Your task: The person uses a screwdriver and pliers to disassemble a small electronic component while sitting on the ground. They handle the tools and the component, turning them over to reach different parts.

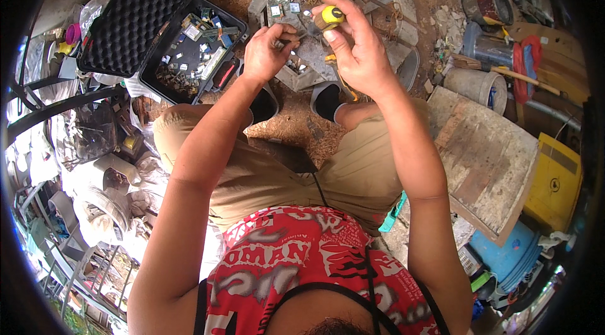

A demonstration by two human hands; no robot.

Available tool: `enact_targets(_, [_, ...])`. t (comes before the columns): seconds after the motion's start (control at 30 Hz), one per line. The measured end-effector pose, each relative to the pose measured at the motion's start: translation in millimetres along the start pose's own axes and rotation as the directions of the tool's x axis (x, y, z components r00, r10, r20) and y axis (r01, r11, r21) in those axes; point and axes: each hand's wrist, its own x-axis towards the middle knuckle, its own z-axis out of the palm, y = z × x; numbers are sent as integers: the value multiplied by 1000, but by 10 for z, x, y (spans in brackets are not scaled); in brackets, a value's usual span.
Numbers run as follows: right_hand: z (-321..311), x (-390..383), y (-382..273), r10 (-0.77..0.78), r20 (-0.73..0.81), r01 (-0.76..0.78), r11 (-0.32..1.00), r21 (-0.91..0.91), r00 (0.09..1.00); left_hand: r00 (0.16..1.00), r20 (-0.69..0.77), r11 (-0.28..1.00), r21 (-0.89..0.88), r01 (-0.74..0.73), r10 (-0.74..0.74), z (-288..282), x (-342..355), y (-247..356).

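Observation:
In my right hand (358, 51) is a tool with a rounded yellow-and-black handle end (333, 14), seen nearly end-on. Fingers and thumb wrap that handle, and its tip is hidden. My left hand (268, 50) is closed in a pinch with the fingertips curled inward; something small and greyish may lie between them, too small to name. Both hands are over a grey, worn work surface (313, 58). Small circuit boards and chips (278, 1) lie on it beyond my left hand. An orange-yellow tool part (331, 58) shows just below my right hand.
At the left stands an open black case (146, 77) holding many circuit boards, its foam-lined lid (129, 20) tilted back. A wooden board (485, 152), a yellow panel (554, 184) and a blue bucket (504, 259) crowd the right. My feet (328, 103) flank the work surface's near edge.

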Motion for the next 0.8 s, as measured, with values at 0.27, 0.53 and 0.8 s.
enact_targets(0.27, [-10, 4, -11, 20, 10, -20, 998, -54, 1000, 1000, -9, 1000, 1, 8, -8, -6, 2, 20])
enact_targets(0.53, [3, 78, -66, -8, 54, 15, 991, -130, 999, 1000, -9, 1000, -15, 2, -2, -31, 13, 54])
enact_targets(0.8, [19, 171, -105, 11, 72, 0, 988, -157, 997, 1000, 12, 998, 54, -11, 11, -7, 18, 17])
